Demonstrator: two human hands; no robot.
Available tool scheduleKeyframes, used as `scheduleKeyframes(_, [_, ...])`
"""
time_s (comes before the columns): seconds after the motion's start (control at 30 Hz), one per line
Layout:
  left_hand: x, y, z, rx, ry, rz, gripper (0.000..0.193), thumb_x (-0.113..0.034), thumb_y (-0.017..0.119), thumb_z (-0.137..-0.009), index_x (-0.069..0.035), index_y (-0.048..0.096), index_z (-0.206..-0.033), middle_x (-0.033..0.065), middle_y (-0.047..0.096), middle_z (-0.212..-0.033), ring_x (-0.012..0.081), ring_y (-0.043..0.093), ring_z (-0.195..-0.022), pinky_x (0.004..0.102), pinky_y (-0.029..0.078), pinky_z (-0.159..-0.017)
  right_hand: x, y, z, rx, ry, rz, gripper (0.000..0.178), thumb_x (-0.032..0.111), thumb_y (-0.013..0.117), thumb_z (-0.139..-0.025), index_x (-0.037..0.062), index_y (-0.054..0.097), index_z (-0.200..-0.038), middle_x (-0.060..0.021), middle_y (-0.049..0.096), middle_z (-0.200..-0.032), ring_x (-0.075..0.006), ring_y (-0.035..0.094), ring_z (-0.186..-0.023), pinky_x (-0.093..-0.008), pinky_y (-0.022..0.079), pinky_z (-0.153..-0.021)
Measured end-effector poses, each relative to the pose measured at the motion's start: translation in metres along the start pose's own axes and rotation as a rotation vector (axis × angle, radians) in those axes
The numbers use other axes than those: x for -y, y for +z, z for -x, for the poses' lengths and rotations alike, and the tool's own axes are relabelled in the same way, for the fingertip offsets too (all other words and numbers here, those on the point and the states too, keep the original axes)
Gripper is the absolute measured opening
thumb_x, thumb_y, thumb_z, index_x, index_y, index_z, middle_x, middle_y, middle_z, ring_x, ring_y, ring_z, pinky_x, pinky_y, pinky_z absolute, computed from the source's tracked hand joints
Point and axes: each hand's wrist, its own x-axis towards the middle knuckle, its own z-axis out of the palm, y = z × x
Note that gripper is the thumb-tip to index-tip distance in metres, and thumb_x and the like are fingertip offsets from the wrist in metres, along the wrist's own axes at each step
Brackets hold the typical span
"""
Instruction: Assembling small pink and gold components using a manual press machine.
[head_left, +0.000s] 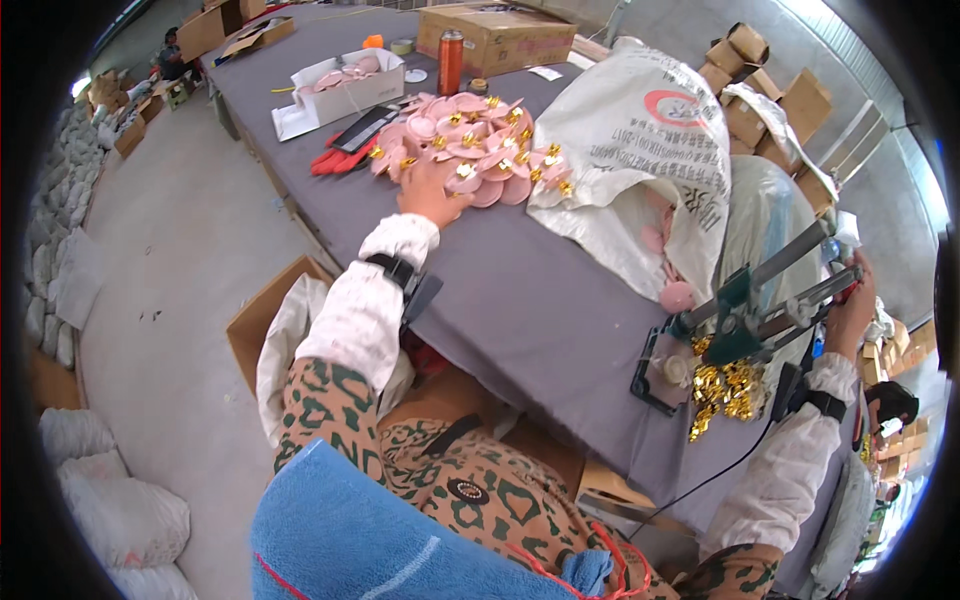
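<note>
The left hand (432, 193) is at the near edge of a big pile of pink pieces (470, 140). Its thumb sticks out to the side and its fingers reach in among the pieces. I cannot tell if it is holding one. Many of the pieces have a shiny gold bit on them. The pile is on the gray surface (510, 280).

The right hand (852, 305) is far off to the right, curled at the end of the long arm of a green press (740, 310). Part of it is hidden, so I cannot tell how tight it is. A pale thing (678, 372) like a flower is at the low left part of the press. Loose gold bits (735, 390) lie in a heap just beside it.

A big white sack (640, 130) lies to the right of the pile. More pink pieces (677, 296) show at its open mouth. To the left of the pile are red gloves (335, 162) with a flat black thing (366, 128). Behind those is a white box (350, 92) with pink pieces inside. A tall orange can (450, 62) stands behind the pile, near a brown box (500, 40).
</note>
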Motion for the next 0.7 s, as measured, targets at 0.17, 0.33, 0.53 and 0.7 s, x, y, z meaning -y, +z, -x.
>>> scheduleKeyframes(0.17, [-0.012,0.015,-0.087,0.256,-0.436,-0.117,0.080,-0.077,0.043,-0.072,-0.035,0.036,-0.140,0.0166,0.014,-0.152,0.0379,0.011,-0.139,0.0580,0.012,-0.107,-0.007,-0.019,-0.009,-0.015,-0.040,0.056,0.026,0.009,0.042,-0.091,-0.0009,0.061,-0.104,-0.0049,0.060,-0.083,-0.0060,0.050,-0.058,-0.0185,0.037,-0.044])
scheduleKeyframes(0.33, [0.014,0.026,-0.101,0.288,-0.401,-0.153,0.078,-0.072,0.042,-0.075,-0.023,0.046,-0.136,0.0197,0.032,-0.145,0.0346,0.017,-0.139,0.0483,0.008,-0.112,-0.003,-0.003,-0.003,-0.095,-0.062,-0.069,0.022,0.005,0.044,-0.089,-0.0016,0.059,-0.102,-0.0059,0.058,-0.085,-0.0105,0.053,-0.066,-0.0208,0.044,-0.058])
scheduleKeyframes(0.53, [-0.040,0.039,-0.080,0.237,-0.134,0.292,0.065,-0.058,0.064,-0.069,-0.020,0.058,-0.122,0.0169,0.058,-0.120,0.0310,0.057,-0.110,0.0392,0.042,-0.096,-0.008,-0.009,-0.007,0.008,0.002,-0.090,0.029,0.008,0.042,-0.089,-0.0056,0.053,-0.113,-0.0072,0.056,-0.088,-0.0102,0.050,-0.062,-0.0181,0.040,-0.050])
scheduleKeyframes(0.7, [-0.072,0.068,-0.064,0.266,-0.142,0.240,0.053,-0.045,0.066,-0.072,-0.015,0.063,-0.116,0.0158,0.061,-0.115,0.0313,0.058,-0.105,0.0378,0.045,-0.092,-0.016,-0.014,-0.015,0.020,0.009,-0.093,0.033,0.011,0.044,-0.089,-0.0072,0.053,-0.115,-0.0075,0.057,-0.087,-0.0100,0.050,-0.062,-0.0178,0.039,-0.049])
